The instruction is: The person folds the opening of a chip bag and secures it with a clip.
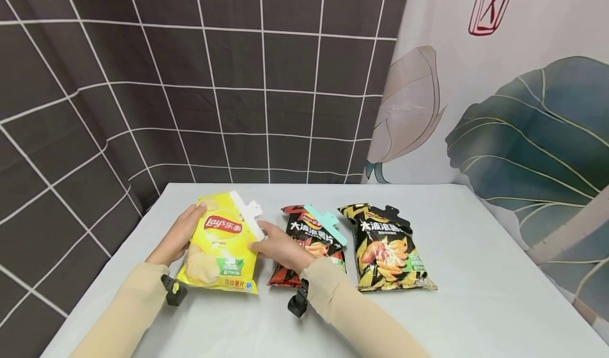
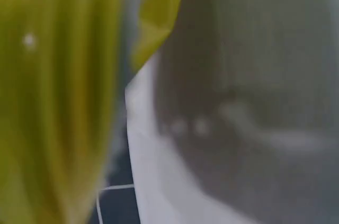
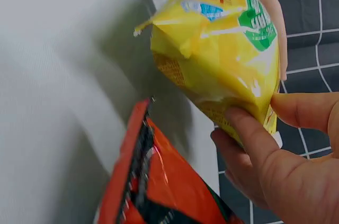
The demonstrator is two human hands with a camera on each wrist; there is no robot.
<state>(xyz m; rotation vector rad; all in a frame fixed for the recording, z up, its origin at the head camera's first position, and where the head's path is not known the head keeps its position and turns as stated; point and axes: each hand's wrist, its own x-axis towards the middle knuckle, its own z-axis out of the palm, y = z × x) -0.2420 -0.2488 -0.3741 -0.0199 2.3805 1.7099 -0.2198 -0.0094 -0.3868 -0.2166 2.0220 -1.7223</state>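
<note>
A yellow bag of Lay's potato chips (image 1: 220, 247) is held between both hands at the left of the table, tilted, its top edge closed by a white bag clip (image 1: 247, 214). My left hand (image 1: 178, 235) grips the bag's left side, most of its fingers hidden behind it. On the other side my right hand (image 1: 280, 246) pinches the bag's right edge just below the clip. The right wrist view shows that thumb and fingers (image 3: 254, 138) on the yellow bag (image 3: 217, 70). Close up in the left wrist view, the yellow wrapper (image 2: 58, 97) is blurred.
Right of the yellow bag lies a red-and-black chip bag (image 1: 304, 226) with a mint-green clip (image 1: 327, 223), partly behind my right hand. Farther right is a black-and-yellow chip bag (image 1: 387, 252) with a black clip (image 1: 391, 216). The pale table (image 1: 476, 273) meets a dark gridded curtain (image 1: 238, 109) behind.
</note>
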